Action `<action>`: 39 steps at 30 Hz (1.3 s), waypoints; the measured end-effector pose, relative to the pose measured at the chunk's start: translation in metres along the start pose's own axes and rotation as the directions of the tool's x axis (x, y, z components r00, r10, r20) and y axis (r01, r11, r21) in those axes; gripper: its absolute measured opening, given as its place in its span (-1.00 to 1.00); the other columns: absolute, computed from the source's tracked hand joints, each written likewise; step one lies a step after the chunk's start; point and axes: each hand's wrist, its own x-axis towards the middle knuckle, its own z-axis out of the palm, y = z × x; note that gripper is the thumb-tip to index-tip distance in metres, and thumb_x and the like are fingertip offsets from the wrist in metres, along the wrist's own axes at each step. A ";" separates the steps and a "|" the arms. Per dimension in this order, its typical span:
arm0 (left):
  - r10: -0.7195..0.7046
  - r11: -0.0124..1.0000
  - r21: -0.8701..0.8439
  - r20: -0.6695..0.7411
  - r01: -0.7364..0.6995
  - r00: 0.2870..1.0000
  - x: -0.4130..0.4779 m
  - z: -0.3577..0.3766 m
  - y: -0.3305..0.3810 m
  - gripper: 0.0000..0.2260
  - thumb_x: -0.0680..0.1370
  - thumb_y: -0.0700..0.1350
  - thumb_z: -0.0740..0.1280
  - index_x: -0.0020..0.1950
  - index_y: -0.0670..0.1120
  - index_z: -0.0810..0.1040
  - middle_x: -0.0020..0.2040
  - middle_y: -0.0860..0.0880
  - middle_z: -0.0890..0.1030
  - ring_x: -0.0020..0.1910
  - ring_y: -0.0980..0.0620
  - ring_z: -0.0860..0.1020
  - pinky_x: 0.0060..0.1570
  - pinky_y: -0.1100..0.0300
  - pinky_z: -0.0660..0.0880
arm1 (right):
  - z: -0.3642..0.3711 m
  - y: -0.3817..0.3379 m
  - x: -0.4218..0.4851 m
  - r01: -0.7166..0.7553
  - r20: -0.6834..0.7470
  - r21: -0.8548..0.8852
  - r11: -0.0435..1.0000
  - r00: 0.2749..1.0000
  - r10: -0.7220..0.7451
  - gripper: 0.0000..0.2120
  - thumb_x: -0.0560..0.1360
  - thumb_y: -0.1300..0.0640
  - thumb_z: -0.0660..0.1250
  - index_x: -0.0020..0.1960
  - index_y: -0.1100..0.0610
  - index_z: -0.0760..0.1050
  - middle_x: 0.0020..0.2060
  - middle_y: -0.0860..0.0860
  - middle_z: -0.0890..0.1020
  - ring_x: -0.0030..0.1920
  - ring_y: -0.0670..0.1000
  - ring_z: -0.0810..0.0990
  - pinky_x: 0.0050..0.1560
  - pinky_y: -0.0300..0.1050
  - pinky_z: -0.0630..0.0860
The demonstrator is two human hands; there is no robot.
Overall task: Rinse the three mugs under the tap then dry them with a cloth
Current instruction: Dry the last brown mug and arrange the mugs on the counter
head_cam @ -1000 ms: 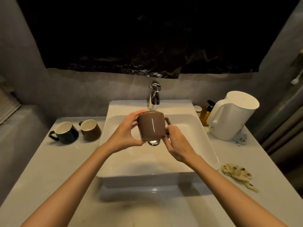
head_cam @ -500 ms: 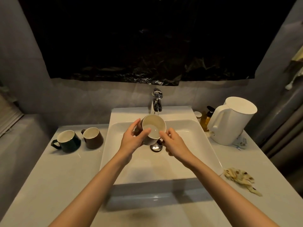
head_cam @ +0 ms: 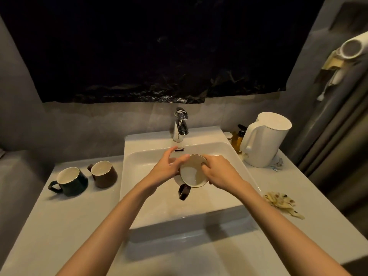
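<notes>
dark mug (head_cam: 68, 181): stands upright on the counter at the far left, handle to the left. It sits where it sat a second ago, and I'd judge it is waiting for its rinse.
brown mug (head_cam: 104, 174): just right of the dark mug and likewise not shifted.
left hand (head_cam: 169, 168): you cup the left wall of the held mug, thumb up at its rim. One finger is lifted and blurred, so the hold looks loose.
held mug (head_cam: 194, 171): it is over the sink (head_cam: 199, 213), near the tap (head_cam: 180, 124) and below it. A second ago its brown wall faced you. Now the pale mouth faces up at you and the handle (head_cam: 184, 192) points near. It also sits lower in the basin.
meaning: you have turned from the outside to the inside, so the first rinse is mid-way and two mugs remain.
water: no stream shows at the tap, and I cannot tell whether the mug holds any.
right hand (head_cam: 219, 170): your fingers curl over the right rim and dip inside, pinching or rubbing it.
kettle (head_cam: 264, 140): white, on the counter at far right.
cloth (head_cam: 282, 203): crumpled at near right, untouched, so drying has not begun.
</notes>
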 end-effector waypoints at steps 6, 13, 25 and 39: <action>0.134 0.964 0.238 -0.034 -0.122 0.990 -0.025 0.024 -0.014 -0.79 0.59 0.08 0.20 0.04 -0.02 0.52 -0.02 0.12 0.55 -0.03 0.13 0.50 -0.13 0.34 0.41 | 0.001 0.031 -0.006 -0.328 0.003 0.236 0.915 0.942 0.336 -0.71 0.57 0.19 0.10 0.21 0.20 0.50 -0.38 0.10 0.61 -0.46 -0.03 0.55 -0.38 -0.18 0.48; 0.149 0.965 0.188 0.167 -0.180 0.975 -0.025 0.071 -0.008 -0.79 0.65 -0.03 0.10 -0.07 -0.05 0.46 -0.16 0.11 0.48 -0.22 0.24 0.42 -0.25 0.41 0.35 | -0.008 0.072 -0.010 -0.434 0.116 0.358 0.827 0.899 0.422 -0.84 0.56 0.17 0.18 0.07 0.21 0.46 -0.38 0.12 0.60 -0.49 -0.04 0.53 -0.44 -0.22 0.47; -0.078 0.957 -0.278 0.011 0.078 0.997 0.018 0.154 0.005 -0.67 0.64 -0.01 0.15 0.14 -0.25 0.52 -0.27 -0.01 0.38 -0.25 0.07 0.34 -0.29 0.25 0.27 | -0.016 0.259 -0.045 -0.438 -0.087 0.246 0.865 0.879 0.469 -0.78 0.60 0.05 0.17 0.18 -0.04 0.53 0.15 0.03 0.56 0.10 0.03 0.53 0.10 -0.09 0.47; -0.232 0.884 -0.436 -0.102 0.166 0.967 0.029 0.195 0.003 -0.69 0.62 0.06 0.15 -0.29 -0.04 0.33 -0.40 0.03 0.32 -0.47 0.18 0.34 -0.39 0.41 0.38 | 0.049 0.363 -0.043 -0.394 -0.060 0.155 0.906 0.911 0.407 -0.75 0.50 0.30 0.16 0.01 -0.01 0.46 0.01 0.07 0.48 -0.07 0.09 0.51 -0.11 -0.14 0.38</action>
